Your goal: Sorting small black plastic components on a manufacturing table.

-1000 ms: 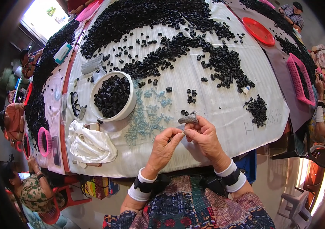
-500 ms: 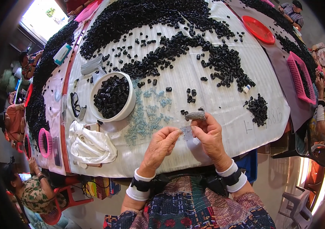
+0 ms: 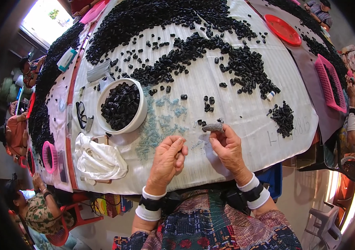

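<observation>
My left hand is closed, thumb pressed against the curled fingers. Whatever it pinches, if anything, is too small to make out. Across from it, my right hand has its thumb apart from the forefinger, with nothing visible between them. A grey textured cover appears to sit on that forefinger. Tiny translucent bits lie on the white cloth between my hands. To the left spread many small clear bluish springs. A few black parts lie just beyond my right fingertips.
A white bowl of black cylindrical parts stands left, with a white cloth bundle and eyeglasses near it. Large heaps of black parts cover the far side. A smaller black pile lies right. Other people sit around the tables.
My hands have parted. The left has drawn back left and curled its fingers; the right thumb has come away from the clear bit pinched between both hands.
</observation>
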`<state>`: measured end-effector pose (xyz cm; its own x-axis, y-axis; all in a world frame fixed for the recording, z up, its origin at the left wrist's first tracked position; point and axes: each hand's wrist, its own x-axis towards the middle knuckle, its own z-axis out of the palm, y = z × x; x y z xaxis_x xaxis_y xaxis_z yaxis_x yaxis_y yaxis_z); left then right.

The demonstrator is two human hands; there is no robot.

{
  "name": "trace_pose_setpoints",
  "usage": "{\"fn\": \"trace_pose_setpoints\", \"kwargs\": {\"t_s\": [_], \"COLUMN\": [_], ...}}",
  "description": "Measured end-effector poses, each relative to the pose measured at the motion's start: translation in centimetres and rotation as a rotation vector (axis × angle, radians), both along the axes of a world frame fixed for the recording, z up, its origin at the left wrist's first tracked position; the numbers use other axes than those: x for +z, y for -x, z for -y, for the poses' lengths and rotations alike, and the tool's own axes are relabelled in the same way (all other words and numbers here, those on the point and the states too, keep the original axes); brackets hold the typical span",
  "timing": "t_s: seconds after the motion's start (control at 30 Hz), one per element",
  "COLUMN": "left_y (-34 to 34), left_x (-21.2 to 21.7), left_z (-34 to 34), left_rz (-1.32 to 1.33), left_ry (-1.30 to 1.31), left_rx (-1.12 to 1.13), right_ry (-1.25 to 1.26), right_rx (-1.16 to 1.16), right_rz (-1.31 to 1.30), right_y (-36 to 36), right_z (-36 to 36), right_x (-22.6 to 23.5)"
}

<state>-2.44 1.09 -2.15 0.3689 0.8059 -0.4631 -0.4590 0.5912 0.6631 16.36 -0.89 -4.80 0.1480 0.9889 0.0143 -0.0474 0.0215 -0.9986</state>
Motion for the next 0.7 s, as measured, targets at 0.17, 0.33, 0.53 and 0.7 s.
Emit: {"fn": "trace_pose_setpoints", "kwargs": {"t_s": [0.17,0.33,0.53,0.7], "left_y": [0.0,-0.1,-0.4,0.1], "left_x": [-0.7,-0.3,-0.3,-1.5], "left_z": [0.2,0.7,0.7,0.9], "left_rz": [0.040,-0.026,-0.126,0.031], "left_ry": [-0.020,-0.089,-0.125,-0.106], "left_rx": [-0.030,-0.093,-0.024,-0.002], "right_ry": [-0.004,-0.025,-0.049,-0.055], "right_rx": [0.018,0.002,-0.003,-0.016], "right_rz": [-0.020,0.025,0.028,0.023], "right_y": [0.3,0.3,0.3,0.5], "right_z": [0.1,0.0,0.1,0.2], "right_x": [-0.1,-0.1,-0.4,-0.5]}}
